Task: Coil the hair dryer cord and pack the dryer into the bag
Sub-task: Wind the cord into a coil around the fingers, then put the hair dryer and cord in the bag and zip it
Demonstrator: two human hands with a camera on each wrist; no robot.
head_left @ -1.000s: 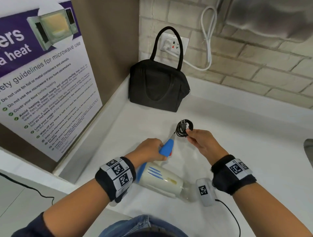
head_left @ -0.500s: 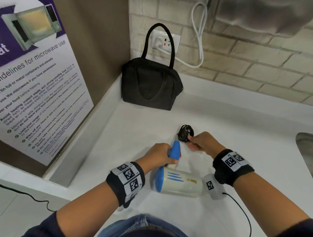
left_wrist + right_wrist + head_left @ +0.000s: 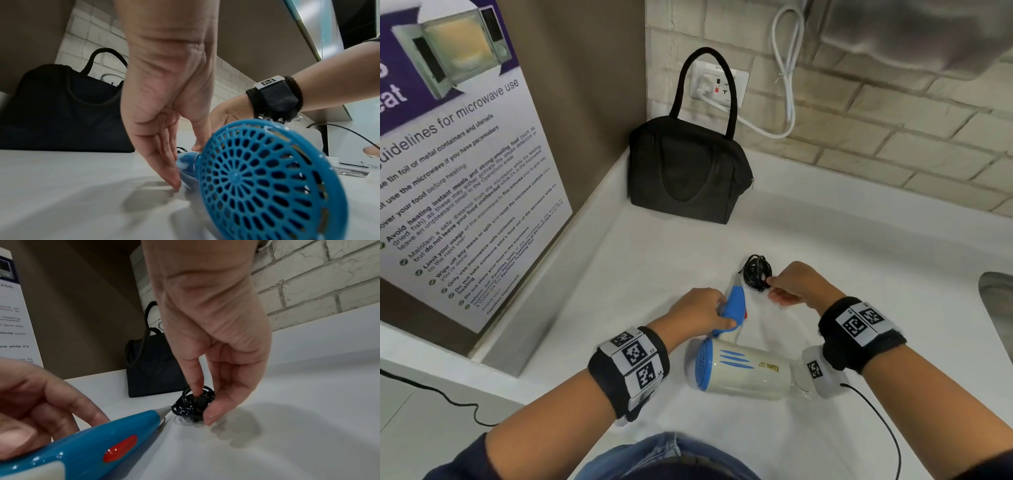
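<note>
The hair dryer lies on its side on the white counter, cream body, blue rear grille pointing left. My left hand holds its blue handle between thumb and fingers; the handle carries a red switch. The black cord is wound into a small coil resting on the counter at the handle's tip. My right hand pinches that coil, forefinger on top, thumb at its side. The black bag stands upright in the back corner, handle up; whether its top is open is hidden.
A poster leans along the left wall. Behind the bag is a wall socket with a white plug and looped white cable. A sink edge shows at right. A thin black wire trails from my right wrist.
The dryer has come down from a tilted hold and now lies flat, grille to the left. My right hand has lowered the coil onto the counter.
</note>
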